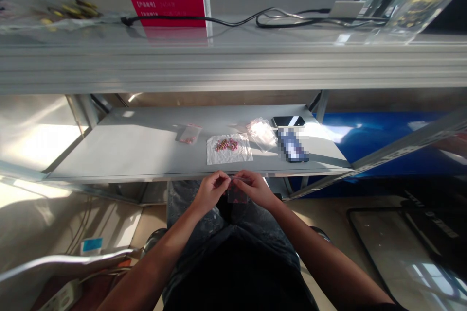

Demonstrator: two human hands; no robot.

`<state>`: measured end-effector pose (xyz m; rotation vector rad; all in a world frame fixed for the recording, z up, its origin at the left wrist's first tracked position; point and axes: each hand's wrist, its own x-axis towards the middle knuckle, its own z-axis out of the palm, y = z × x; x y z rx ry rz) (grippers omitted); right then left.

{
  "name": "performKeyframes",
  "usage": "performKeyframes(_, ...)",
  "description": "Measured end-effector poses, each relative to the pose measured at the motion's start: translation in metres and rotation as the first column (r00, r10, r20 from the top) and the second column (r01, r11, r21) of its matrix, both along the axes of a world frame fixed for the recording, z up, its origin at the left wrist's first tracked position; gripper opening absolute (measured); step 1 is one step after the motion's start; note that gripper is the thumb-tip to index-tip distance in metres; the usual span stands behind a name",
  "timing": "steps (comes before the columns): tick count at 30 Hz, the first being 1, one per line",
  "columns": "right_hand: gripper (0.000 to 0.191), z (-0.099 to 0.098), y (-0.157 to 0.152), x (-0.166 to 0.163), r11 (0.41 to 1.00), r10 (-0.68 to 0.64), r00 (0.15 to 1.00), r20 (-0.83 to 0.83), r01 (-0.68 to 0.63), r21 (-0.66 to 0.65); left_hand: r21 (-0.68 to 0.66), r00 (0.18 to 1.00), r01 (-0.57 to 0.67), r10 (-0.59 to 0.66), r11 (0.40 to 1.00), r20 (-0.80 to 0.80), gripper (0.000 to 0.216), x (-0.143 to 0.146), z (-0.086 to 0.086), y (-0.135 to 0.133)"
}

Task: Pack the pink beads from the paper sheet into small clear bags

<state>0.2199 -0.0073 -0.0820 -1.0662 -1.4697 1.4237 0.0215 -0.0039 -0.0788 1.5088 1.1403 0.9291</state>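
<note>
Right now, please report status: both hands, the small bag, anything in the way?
Held: small clear bag, pinched by left hand and right hand. Bag above lap, before shelf edge. Beyond it: beads on white paper, apart.

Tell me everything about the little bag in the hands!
The little bag is small, thin, clear plastic with a pinkish tint. The left hand and right hand pinch its top edge, so it hangs upright between them, just before the table edge. Its contents are too blurred to tell.
</note>
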Motion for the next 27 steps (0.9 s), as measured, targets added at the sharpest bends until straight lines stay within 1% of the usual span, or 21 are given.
performKeyframes(3, 0.032, -0.003, 0.0, -0.002, 1.0, -0.002, 0.999, -0.033, 0.001, -0.018, 0.028, 0.999, 0.015, -0.014, 0.999, -0.038, 0.026, 0.0, 0.0, -0.001)
performKeyframes(6, 0.03, -0.005, 0.0, -0.003, 1.0, -0.006, 0.999, -0.053, 0.006, -0.003, 0.079, 0.996, 0.029, -0.022, 0.996, -0.088, 0.023, 0.0, 0.0, -0.001)
performKeyframes(10, 0.025, -0.008, 0.001, -0.004, 1.0, -0.004, 0.999, -0.045, 0.005, 0.009, 0.162, 0.986, 0.04, -0.014, 0.986, -0.163, 0.017, 0.001, 0.002, -0.003)
performKeyframes(17, 0.016, -0.007, 0.0, -0.003, 1.0, 0.007, 1.0, -0.029, -0.007, 0.004, 0.244, 0.965, 0.073, -0.007, 0.967, -0.262, 0.013, 0.003, 0.005, -0.006)
performKeyframes(23, 0.019, -0.008, -0.001, -0.004, 1.0, 0.009, 1.0, -0.012, -0.009, 0.003, 0.277, 0.949, 0.127, -0.036, 0.952, -0.313, 0.018, 0.002, 0.008, -0.007)
performKeyframes(27, 0.019, -0.002, 0.0, -0.002, 0.999, 0.03, 1.0, 0.009, -0.03, 0.044, 0.323, 0.948, 0.178, -0.075, 0.93, -0.308, 0.021, -0.001, 0.01, -0.006)
